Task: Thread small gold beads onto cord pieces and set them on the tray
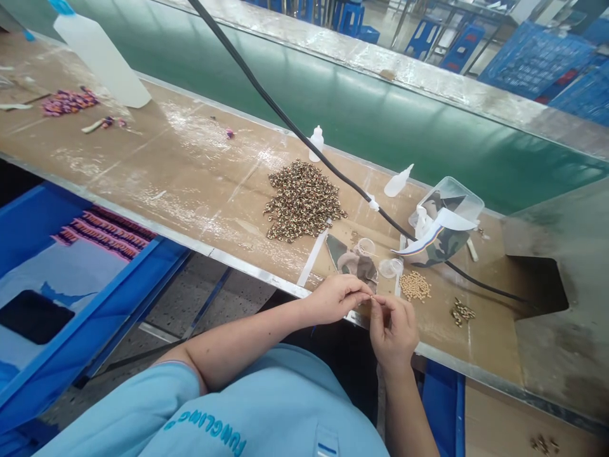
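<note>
My left hand and my right hand meet fingertip to fingertip over the front edge of the bench. Both are closed in a pinch, and whatever sits between the fingertips is too small to name. Just beyond them lies a piece of camouflage cloth, next to two small clear round dishes, one a round cup and one a lid-like dish. Right of these is a patch of small tan beads. Farther right lies a little group of dark and gold pieces. A large heap of similar pieces stands behind my left hand.
A black cable crosses above the bench. Behind stand a small white bottle, a tipped dropper bottle and a clear tub. A large white bottle and pink-purple pieces are left. A blue crate holds a phone.
</note>
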Tool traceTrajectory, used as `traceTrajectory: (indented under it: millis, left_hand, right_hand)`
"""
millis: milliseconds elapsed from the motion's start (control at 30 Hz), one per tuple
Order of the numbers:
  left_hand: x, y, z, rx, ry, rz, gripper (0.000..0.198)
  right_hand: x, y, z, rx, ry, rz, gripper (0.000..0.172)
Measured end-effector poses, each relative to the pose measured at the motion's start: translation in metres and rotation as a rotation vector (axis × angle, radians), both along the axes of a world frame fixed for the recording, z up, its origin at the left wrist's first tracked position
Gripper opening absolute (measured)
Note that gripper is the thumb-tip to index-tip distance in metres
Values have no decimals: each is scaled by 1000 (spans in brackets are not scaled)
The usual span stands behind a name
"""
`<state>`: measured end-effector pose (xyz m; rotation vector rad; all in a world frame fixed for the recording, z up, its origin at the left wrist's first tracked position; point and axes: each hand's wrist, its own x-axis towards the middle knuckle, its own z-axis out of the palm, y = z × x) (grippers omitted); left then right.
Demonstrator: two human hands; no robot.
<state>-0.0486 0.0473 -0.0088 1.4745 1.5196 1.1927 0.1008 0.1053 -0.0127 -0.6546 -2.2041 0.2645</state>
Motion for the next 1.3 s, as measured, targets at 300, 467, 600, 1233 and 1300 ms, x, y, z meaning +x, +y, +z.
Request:
traceTrajectory:
  millis: [300,467,600,1233,1300]
  left_hand:
    - [0,-1,2,-2,8,-6,23]
    - [0,-2,2,-14,7,-16,22]
    - [0,-2,2,-13,-5,-22,23]
    - [1,-2,4,-28,7,21,21]
    - [1,-2,3,-29,12,25,21]
  right_hand:
    - [1,0,-5,123,-31,-19,11]
    - [-1,1,-2,93,-30,-5,11]
    - [-1,1,-2,97,-31,6,12]
    - [-5,-2,-1,-45,3,-37,5]
    - [-5,-2,-1,-37,-2,-36,5]
